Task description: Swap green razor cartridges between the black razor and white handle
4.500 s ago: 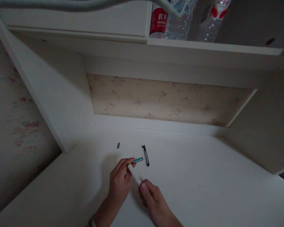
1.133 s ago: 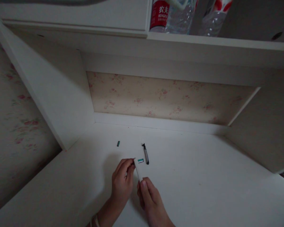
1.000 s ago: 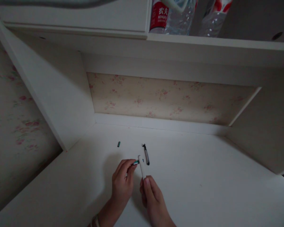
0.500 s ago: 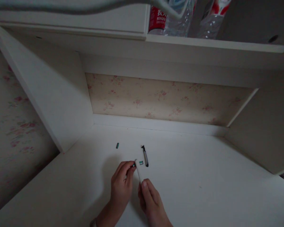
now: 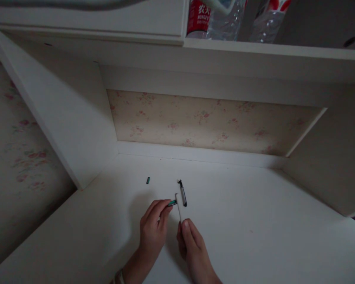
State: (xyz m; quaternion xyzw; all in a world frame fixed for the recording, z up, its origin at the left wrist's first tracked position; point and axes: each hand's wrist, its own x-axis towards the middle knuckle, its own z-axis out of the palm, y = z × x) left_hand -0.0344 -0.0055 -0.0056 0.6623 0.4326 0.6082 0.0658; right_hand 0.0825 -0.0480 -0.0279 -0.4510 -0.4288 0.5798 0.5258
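Observation:
My left hand (image 5: 154,225) pinches a small green and black strip, which looks like a razor cartridge (image 5: 172,203), between thumb and fingertips. The strip's right end meets the upper part of a slim white razor handle (image 5: 179,211); I cannot tell whether the two are joined. My right hand (image 5: 191,242) is closed round the lower end of that handle, thumb on top. Just beyond lies a second razor handle (image 5: 182,193), black and pale, flat on the desk. Another green and black cartridge (image 5: 148,180) lies farther back to the left.
The white desk (image 5: 254,209) runs back to a low ledge and flowered wallpaper (image 5: 201,118). A side panel (image 5: 68,114) stands at the left. Overhead, a shelf (image 5: 269,49) holds plastic bottles (image 5: 225,23), and a pale bar (image 5: 62,4) crosses the top.
My right hand and the white handle have shifted right and slightly up. The handle's head now sits at the cartridge's right end instead of across its middle. The left hand has barely moved.

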